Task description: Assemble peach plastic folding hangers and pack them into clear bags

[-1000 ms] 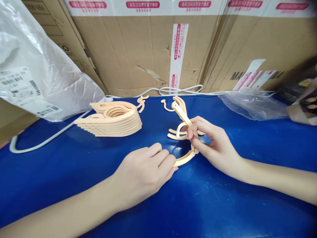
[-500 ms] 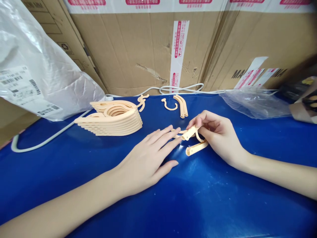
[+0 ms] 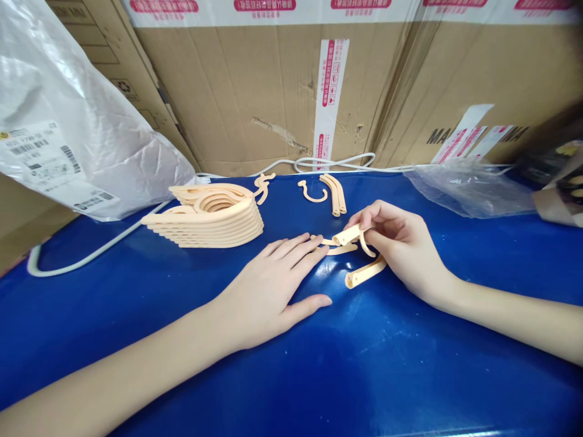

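My right hand [image 3: 407, 246] pinches a beige plastic hanger arm [image 3: 347, 235] between thumb and fingers, its hollow end pointing left. A curved hook [image 3: 365, 246] hangs by the held arm; whether they are joined I cannot tell. Below it, a second hanger arm [image 3: 364, 274] slants toward my right hand, its far end hidden by the fingers. My left hand [image 3: 271, 291] lies palm down with fingers stretched out. Its fingertips rest at thin curved beige pieces [image 3: 342, 249] on the blue tabletop [image 3: 319, 388].
Folded beige hangers [image 3: 214, 227] are stacked at left, with small hooks [image 3: 263, 187] behind. Farther back lie a single hook [image 3: 314, 194] and paired arms [image 3: 336, 195]. A white cable [image 3: 86, 264], plastic bag [image 3: 473, 191], grey parcel [image 3: 91, 121] and cartons [image 3: 255, 91] border the table.
My left fingertips have drawn back slightly from the held arm's end, uncovering more of the thin curved pieces. My right hand keeps its pinch, nearly in place.
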A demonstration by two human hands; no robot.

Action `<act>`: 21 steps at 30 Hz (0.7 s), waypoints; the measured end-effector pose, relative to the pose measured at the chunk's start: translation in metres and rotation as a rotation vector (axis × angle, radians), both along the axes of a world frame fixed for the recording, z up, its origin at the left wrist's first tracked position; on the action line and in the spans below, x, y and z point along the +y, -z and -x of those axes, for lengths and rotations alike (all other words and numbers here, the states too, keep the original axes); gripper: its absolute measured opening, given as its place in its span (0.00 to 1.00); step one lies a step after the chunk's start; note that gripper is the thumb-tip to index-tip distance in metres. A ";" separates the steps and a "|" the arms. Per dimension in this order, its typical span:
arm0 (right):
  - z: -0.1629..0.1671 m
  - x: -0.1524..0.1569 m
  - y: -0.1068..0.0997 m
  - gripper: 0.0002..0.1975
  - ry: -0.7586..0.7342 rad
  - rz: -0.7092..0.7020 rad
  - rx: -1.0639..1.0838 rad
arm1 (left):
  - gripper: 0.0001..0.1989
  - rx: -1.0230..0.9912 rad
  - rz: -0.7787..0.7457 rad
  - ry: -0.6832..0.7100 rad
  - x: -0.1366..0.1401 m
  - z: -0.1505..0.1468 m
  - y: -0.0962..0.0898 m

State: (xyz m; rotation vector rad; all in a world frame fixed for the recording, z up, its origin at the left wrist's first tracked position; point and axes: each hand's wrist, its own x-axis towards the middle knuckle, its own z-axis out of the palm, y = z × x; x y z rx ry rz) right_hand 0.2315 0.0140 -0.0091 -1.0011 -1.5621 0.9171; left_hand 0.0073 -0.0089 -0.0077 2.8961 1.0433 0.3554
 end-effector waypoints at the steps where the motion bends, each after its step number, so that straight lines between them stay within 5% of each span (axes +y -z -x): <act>1: 0.000 0.000 0.000 0.07 0.015 -0.006 -0.009 | 0.28 0.012 -0.048 0.000 0.000 0.001 -0.001; 6: -0.002 0.001 0.001 0.07 0.088 -0.035 -0.065 | 0.16 0.086 -0.384 -0.052 -0.006 0.006 -0.009; 13: -0.006 0.005 0.005 0.12 0.078 -0.154 -0.301 | 0.17 0.255 -0.594 -0.222 -0.016 0.005 -0.018; 21: -0.008 0.010 0.008 0.17 0.018 -0.264 -0.677 | 0.19 0.063 -0.323 -0.143 -0.003 0.007 -0.001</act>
